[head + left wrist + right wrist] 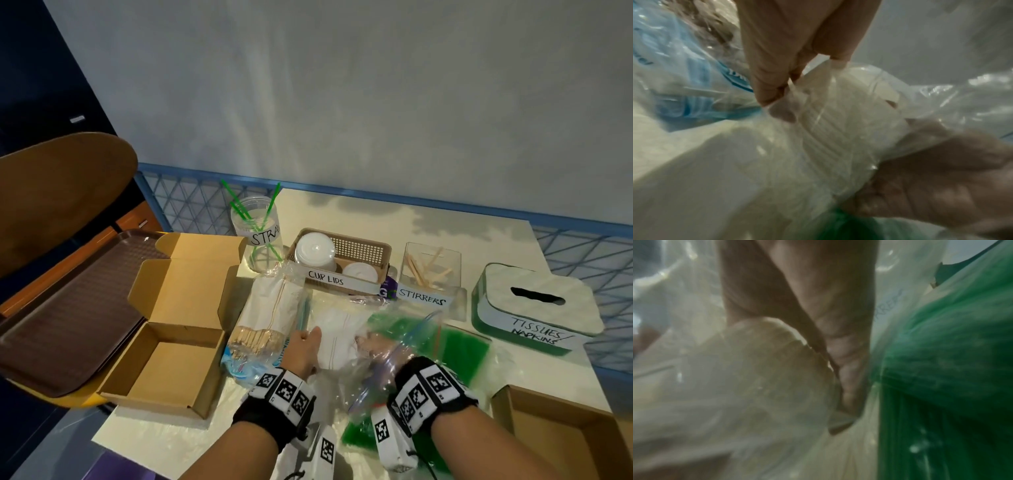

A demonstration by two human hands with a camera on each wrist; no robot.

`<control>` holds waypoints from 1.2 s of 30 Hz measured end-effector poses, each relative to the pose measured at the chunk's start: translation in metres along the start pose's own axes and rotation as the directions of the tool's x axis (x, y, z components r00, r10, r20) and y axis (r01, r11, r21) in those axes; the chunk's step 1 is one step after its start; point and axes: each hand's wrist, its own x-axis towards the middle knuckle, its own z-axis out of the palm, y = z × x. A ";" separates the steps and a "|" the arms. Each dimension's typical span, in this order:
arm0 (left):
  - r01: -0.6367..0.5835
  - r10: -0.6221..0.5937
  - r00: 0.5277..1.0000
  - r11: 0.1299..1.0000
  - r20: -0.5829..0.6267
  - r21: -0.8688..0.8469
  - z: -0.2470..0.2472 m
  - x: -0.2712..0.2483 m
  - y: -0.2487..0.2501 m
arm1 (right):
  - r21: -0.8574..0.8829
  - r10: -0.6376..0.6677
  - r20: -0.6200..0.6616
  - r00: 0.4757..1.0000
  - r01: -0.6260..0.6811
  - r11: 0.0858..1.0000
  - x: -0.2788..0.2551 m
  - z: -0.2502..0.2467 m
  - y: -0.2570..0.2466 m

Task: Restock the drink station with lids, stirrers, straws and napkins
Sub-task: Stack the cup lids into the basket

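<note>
A clear zip bag [407, 325] lies open at the table's middle with a stack of white napkins [334, 339] in it. My left hand [303, 349] pinches the bag's left edge between thumb and fingers; the left wrist view shows the left hand [789, 81] pinching the plastic beside the napkins [838, 121]. My right hand [376, 346] is inside the bag and grips the stack. The right wrist view shows the right hand [828, 321] closed on the napkins [766, 378]. The green tissue box [534, 301] labelled tissues/napkins stands at the far right.
A bag of green straws [462, 346] lies under the clear bag, and a bag of wooden stirrers [267, 315] lies to its left. Behind stand the straw jar [258, 236], cup-lid basket [363, 240] and stirrer holder [431, 263]. An open cardboard box [171, 342] and brown tray [68, 308] sit left.
</note>
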 end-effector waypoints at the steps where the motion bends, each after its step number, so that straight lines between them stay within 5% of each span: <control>1: -0.028 0.028 0.999 1.000 -0.025 -0.004 0.002 0.000 0.003 | 0.013 -0.010 0.008 1.000 0.010 1.000 0.002 -0.004 0.001; 10: -0.279 0.306 0.919 0.950 -0.247 0.141 0.004 0.006 0.028 | 0.286 0.026 -0.056 0.998 -0.009 0.958 -0.020 -0.061 -0.006; 13: -0.345 0.436 0.863 0.877 -0.256 0.334 0.005 0.012 0.026 | 0.308 0.041 -0.124 0.991 0.000 0.951 -0.033 -0.088 -0.002; 16: -0.341 0.470 0.861 0.817 -0.193 0.465 0.007 0.014 0.021 | 0.328 0.059 -0.186 0.981 0.006 0.945 -0.045 -0.110 0.004; 18: -0.313 0.469 0.877 0.724 -0.106 0.615 0.005 0.016 0.016 | 0.368 0.069 -0.246 0.967 0.027 0.929 -0.050 -0.124 0.009; 24: -0.213 0.434 0.897 0.257 0.084 0.943 0.007 0.005 0.016 | 0.442 -0.016 -0.413 0.911 0.216 0.870 -0.066 -0.150 -0.003; 26: -0.279 0.508 0.857 0.313 0.088 0.908 0.008 -0.003 0.030 | 0.422 -0.105 -0.414 0.904 0.293 0.858 -0.072 -0.145 -0.019; 28: -0.456 0.633 0.772 0.492 0.054 0.742 0.007 -0.009 0.058 | 0.333 -0.223 -0.445 0.867 0.391 0.858 -0.075 -0.132 -0.039; 30: -0.562 0.585 0.805 0.694 0.102 0.450 0.005 -0.014 0.099 | 0.151 -0.368 -0.517 0.773 0.506 0.849 -0.072 -0.116 -0.059; 32: -0.444 0.380 0.878 0.873 0.290 0.202 0.001 -0.020 0.137 | -0.176 -0.555 -0.531 0.640 0.558 0.811 -0.068 -0.096 -0.077; 36: -0.119 0.083 0.806 0.993 0.585 0.023 -0.009 -0.015 0.176 | -0.649 -0.837 -0.284 0.468 0.548 0.527 -0.060 -0.056 -0.104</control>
